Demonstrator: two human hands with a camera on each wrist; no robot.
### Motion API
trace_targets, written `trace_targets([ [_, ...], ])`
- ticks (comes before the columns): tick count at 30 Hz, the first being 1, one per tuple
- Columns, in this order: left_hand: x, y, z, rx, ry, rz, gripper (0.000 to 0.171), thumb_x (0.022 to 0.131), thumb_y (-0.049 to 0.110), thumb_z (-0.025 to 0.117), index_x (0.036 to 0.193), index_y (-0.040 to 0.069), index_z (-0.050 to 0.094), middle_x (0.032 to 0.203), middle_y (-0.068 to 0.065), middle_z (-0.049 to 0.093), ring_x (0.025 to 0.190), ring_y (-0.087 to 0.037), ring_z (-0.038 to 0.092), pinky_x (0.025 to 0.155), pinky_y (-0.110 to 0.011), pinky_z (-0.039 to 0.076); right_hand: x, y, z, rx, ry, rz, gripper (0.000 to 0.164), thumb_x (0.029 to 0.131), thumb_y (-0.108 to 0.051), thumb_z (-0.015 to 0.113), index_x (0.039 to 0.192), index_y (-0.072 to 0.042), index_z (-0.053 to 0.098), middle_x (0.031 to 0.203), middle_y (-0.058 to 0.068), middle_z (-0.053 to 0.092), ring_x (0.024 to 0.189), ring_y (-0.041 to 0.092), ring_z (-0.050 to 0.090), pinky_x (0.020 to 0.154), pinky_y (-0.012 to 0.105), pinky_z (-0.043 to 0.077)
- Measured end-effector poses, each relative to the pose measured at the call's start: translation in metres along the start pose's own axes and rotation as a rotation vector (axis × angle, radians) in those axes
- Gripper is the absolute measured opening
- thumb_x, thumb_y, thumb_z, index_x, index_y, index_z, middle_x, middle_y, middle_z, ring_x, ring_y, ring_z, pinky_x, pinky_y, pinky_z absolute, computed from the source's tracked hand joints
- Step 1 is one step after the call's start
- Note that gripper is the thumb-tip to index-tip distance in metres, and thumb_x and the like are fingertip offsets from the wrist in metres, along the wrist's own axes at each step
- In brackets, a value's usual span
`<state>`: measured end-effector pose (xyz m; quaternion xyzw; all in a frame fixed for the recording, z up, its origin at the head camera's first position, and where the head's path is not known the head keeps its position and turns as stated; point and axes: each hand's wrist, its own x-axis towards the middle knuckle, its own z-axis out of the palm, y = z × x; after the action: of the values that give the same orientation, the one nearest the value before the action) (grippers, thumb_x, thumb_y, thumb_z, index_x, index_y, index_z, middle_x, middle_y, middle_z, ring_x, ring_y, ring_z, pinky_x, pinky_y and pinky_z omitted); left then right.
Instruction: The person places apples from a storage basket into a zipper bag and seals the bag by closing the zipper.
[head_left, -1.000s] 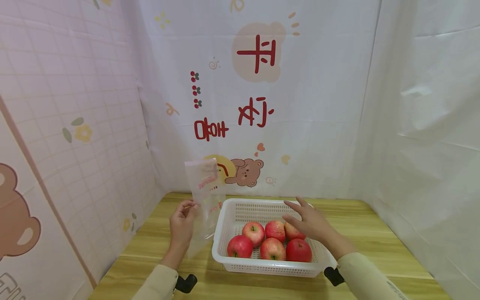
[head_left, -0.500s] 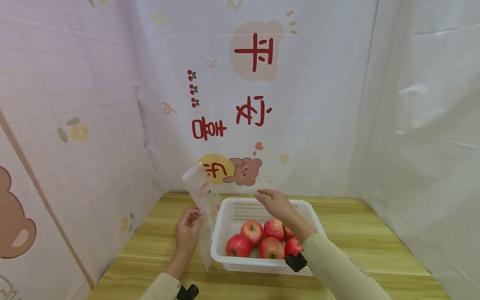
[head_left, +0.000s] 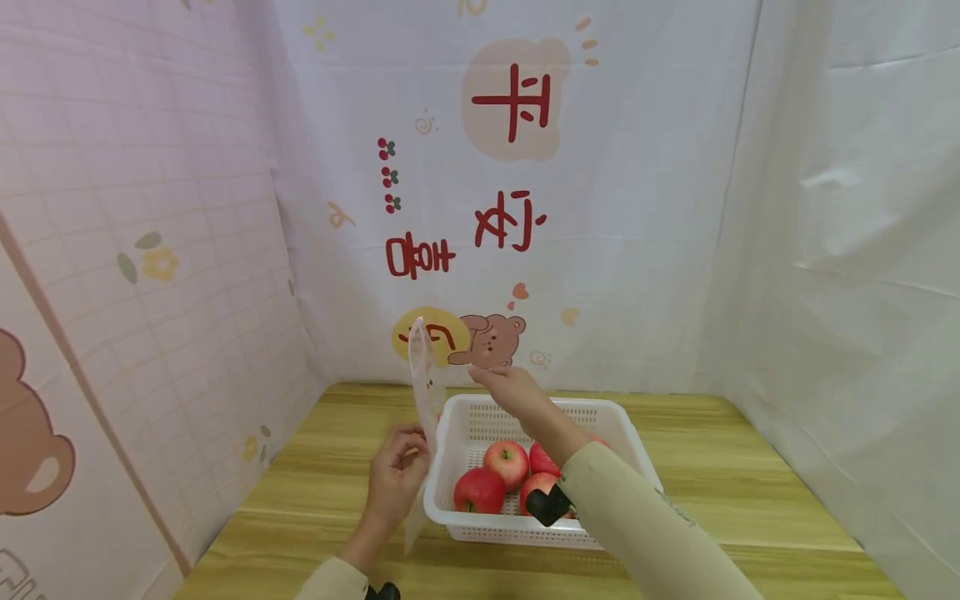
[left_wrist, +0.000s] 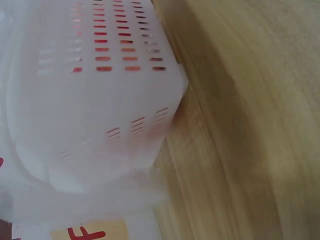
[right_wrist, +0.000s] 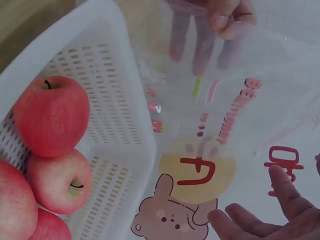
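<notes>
Clear bag (right_wrist: 239,107) in the pinch of the left hand (head_left: 397,473), near the spread right hand (head_left: 519,395)

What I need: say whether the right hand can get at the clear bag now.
Probably yes: the right hand looks empty and close to the clear bag, which the left hand holds up; nothing visible blocks the way.

Wearing a cream left sleeve (head_left: 333,582) at seven o'clock in the head view and a matching right sleeve (head_left: 641,521) at five, bearing small grey lettering (head_left: 676,507), too tiny to read. Sporting a black, roughly heart-shaped piece (head_left: 548,505) by the right cuff (head_left: 577,468), between five and six, and showing another black piece (head_left: 385,592), partly cut off, by the left cuff (head_left: 354,573).
</notes>
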<state>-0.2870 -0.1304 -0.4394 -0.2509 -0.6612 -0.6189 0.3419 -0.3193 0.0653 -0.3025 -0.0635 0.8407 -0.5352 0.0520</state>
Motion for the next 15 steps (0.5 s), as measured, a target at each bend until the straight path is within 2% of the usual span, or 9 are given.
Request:
trace_targets([
  [4, -0.007, -0.005, 0.002, 0.058, -0.036, 0.012, 0.024, 0.077, -0.025, 0.059, 0.082, -0.001, 0.06, 0.106, -0.02, 0.06, 0.096, -0.011, 0.061, 0.076, -0.026, 0.055, 0.001, -0.007, 0.002, 0.003, -0.006, -0.037, 0.053, 0.097, -0.054, 0.052, 0.125, -0.012, 0.068, 0.129, 0.007, 0.062, 0.127, 0.032, 0.05, 0.104, 0.054, 0.037],
  [8, -0.008, 0.011, 0.005, 0.051, -0.055, 0.034, 0.024, 0.076, -0.025, 0.059, 0.081, -0.002, 0.059, 0.104, -0.025, 0.06, 0.095, -0.022, 0.065, 0.076, -0.03, 0.057, 0.001, -0.013, 0.004, 0.0, -0.004, -0.054, 0.057, 0.096, -0.057, 0.052, 0.125, -0.011, 0.068, 0.12, 0.004, 0.066, 0.125, 0.03, 0.051, 0.103, 0.055, 0.039],
  [12, -0.008, 0.027, 0.006, 0.044, -0.075, 0.032, 0.021, 0.077, -0.024, 0.06, 0.081, -0.003, 0.059, 0.103, -0.028, 0.06, 0.095, -0.028, 0.068, 0.077, -0.031, 0.057, 0.001, -0.015, 0.005, -0.023, 0.034, -0.043, 0.046, 0.098, -0.046, 0.054, 0.115, -0.008, 0.072, 0.124, 0.008, 0.064, 0.122, 0.031, 0.053, 0.103, 0.054, 0.04],
  [15, -0.012, 0.023, 0.005, 0.05, -0.094, 0.052, 0.022, 0.076, -0.024, 0.06, 0.082, -0.003, 0.059, 0.103, -0.028, 0.059, 0.096, -0.027, 0.068, 0.077, -0.032, 0.057, 0.003, -0.013, 0.005, -0.034, 0.068, -0.038, 0.033, 0.096, -0.033, 0.057, 0.102, -0.006, 0.075, 0.118, 0.008, 0.065, 0.114, 0.028, 0.055, 0.099, 0.05, 0.043],
])
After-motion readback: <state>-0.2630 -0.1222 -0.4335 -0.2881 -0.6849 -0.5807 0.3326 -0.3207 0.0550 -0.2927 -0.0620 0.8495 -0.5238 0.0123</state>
